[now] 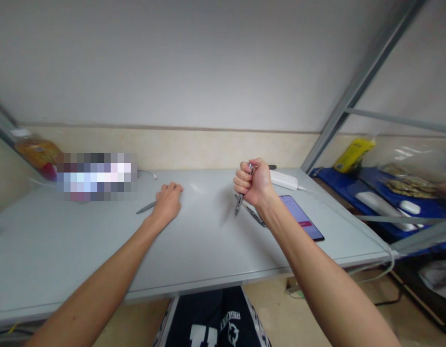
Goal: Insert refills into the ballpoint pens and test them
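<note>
Pale grey table, pretty bare tbh. A grey pen lies left of the middle. A couple more pens lie over on the right, just beside a phone with its screen lit. A white power strip sits at the back, near the wall.

Little writing can be read here. On the dark garment at the bottom edge there is white print: large block figures, cut by the edge, which look like "11", and beside them a round emblem with a short word curved over it, whose letters are too small to read surely. The phone on the worktop shows a pink band, its text too small. The yellow packet at right has a label, too blurred to read.
</note>
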`<state>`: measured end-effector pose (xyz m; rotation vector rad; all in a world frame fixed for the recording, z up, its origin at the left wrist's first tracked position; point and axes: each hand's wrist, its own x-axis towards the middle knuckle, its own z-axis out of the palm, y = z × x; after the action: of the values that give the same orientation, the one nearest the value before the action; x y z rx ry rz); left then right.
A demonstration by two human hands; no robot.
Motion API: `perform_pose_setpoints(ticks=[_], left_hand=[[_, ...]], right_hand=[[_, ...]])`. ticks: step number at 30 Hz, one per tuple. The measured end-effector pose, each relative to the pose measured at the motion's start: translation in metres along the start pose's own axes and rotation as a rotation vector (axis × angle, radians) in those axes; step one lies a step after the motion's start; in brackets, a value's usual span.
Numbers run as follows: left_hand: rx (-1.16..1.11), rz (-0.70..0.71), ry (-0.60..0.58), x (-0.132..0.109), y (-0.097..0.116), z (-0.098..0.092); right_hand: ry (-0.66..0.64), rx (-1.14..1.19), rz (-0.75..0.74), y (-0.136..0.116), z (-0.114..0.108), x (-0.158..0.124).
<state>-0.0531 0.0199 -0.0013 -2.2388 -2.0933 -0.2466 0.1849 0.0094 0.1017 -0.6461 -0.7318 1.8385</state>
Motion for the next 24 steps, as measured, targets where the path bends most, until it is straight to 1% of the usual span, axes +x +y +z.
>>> perform_pose_setpoints(ticks=[7, 15, 18, 21, 24], left_hand=[[-0.018, 0.013, 0.019, 0.0, -0.002, -0.001], [0.023, 0.028, 0.048, -0.003, 0.0, -0.003], [0.039, -0.007, 0.055, -0.005, 0.003, -0.005], [0.034, -0.071, 0.043, -0.006, 0.005, -0.008], [0.016, -0.089, 0.074, -0.006, 0.007, -0.012]], right_hand=[[0.016, -0.005, -0.002, 0.0, 0.0, 0.0], [0.027, -0.022, -0.026, 0.001, 0.002, 0.0], [0.056, -0.03, -0.025, 0.001, 0.003, 0.0], [0.052, -0.036, -0.042, 0.001, 0.003, -0.001], [0.064, -0.045, -0.042, 0.001, 0.002, 0.0]])
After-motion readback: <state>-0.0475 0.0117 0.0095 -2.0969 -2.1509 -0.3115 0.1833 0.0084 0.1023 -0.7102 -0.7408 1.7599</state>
